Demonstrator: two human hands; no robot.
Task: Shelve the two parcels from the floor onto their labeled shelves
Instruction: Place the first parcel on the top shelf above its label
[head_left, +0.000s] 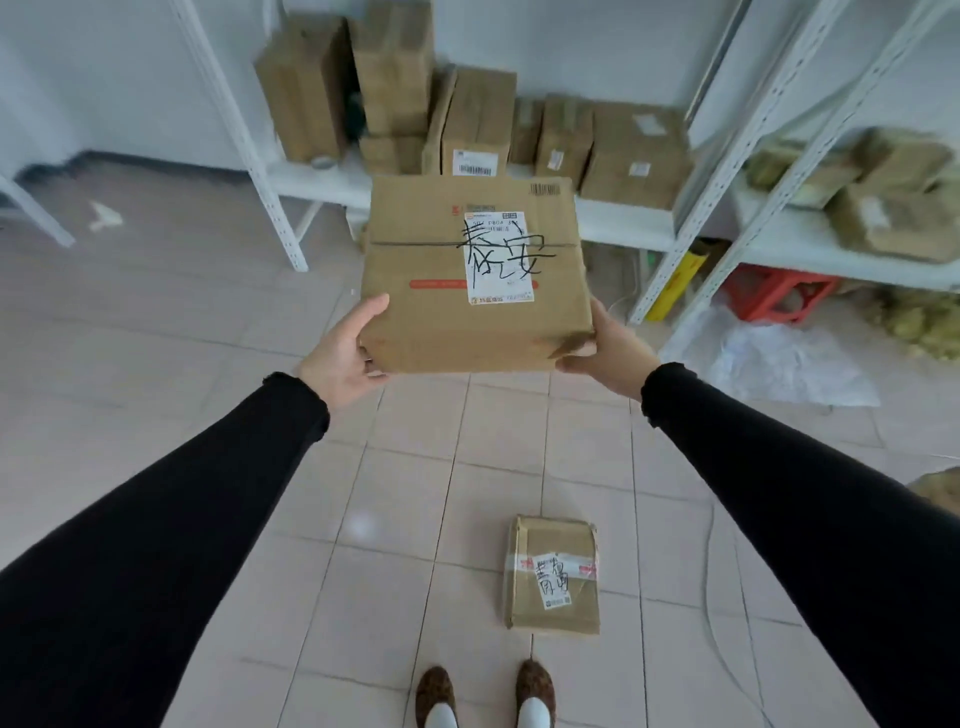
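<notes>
Parcels are the job, and one big brown parcel is up in the air between both hands. The left hand presses on its near left corner with the thumb on top. The right hand presses on its near right corner. The fingers of both hands go under the box, so they are hidden. It is a flat cardboard box with a dented near corner. A white label sits on top with big black writing on it. The small print is too fuzzy to read.

Below the hands, a smaller parcel lies flat on the tiled floor. It is crumpled cardboard with tape and a small white label, also with black writing.

Past the hands stands a white metal shelf with more brown boxes on it. Off to the right of the right hand is another shelf, blurry, with lumpy packs cut off by the edge. Black sleeves cover both arms.
</notes>
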